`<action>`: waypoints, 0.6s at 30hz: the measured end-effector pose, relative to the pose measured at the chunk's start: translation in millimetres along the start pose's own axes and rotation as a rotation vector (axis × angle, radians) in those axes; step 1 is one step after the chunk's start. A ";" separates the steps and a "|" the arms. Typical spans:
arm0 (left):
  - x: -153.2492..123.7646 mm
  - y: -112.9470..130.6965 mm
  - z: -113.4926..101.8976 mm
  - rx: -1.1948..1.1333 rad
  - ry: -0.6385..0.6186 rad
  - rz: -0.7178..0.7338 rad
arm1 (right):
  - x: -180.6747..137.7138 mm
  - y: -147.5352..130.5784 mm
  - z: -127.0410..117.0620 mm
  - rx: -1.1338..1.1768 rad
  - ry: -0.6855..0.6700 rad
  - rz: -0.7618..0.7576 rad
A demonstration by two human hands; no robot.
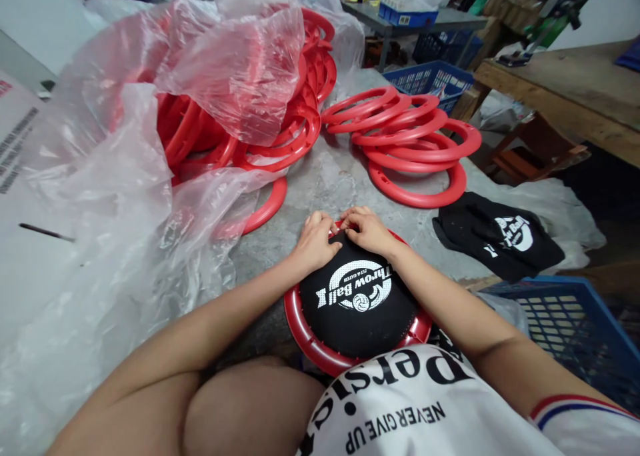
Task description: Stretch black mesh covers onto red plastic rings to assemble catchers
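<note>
In front of my body lies a red plastic ring (301,321) with a round black fabric disc (345,336) stretched inside it, printed "Throw Ball" in white. My left hand (319,240) is at the ring's far edge, its fingers pinching the fabric's border against the rim. Right beside it, my right hand (367,229) has its fingers bent down on the same stretch of edge, pressed on the fabric. The ring's near side rests against my shirt. Fingertips of both hands partly hide the fabric's far border.
Loose red rings (417,193) lie stacked on the grey table (330,183). A clear plastic bag (235,63) full of red rings spreads across the left. Black printed fabric pieces (480,229) lie at the right, above a blue crate (565,289). Another blue basket (425,76) stands behind.
</note>
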State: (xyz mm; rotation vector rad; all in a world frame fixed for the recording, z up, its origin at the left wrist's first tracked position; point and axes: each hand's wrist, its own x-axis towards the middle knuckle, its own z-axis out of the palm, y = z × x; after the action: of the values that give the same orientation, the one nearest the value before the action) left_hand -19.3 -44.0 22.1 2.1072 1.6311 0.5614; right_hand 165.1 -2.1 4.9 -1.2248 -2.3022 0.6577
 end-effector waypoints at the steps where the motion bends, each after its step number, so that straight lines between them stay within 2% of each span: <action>1: -4.9 0.1 -3.6 0.065 -0.003 -0.002 | -0.9 0.1 0.3 -0.013 0.000 -0.022; 4: -16.5 0.5 -14.0 0.249 -0.033 0.006 | -2.9 0.3 2.2 -0.071 -0.005 -0.081; 7: -20.6 1.1 -19.7 0.338 -0.060 0.022 | -2.6 1.3 5.9 -0.133 -0.007 -0.117; 18: -19.3 8.3 -14.0 0.330 -0.089 0.033 | -0.7 0.3 9.0 -0.114 0.031 -0.055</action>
State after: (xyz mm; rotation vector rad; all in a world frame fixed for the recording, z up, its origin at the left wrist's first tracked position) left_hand -24.8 -63.5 37.1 2.3557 1.7382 0.2140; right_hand 160.4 -4.4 -2.5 -1.2088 -2.3664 0.4911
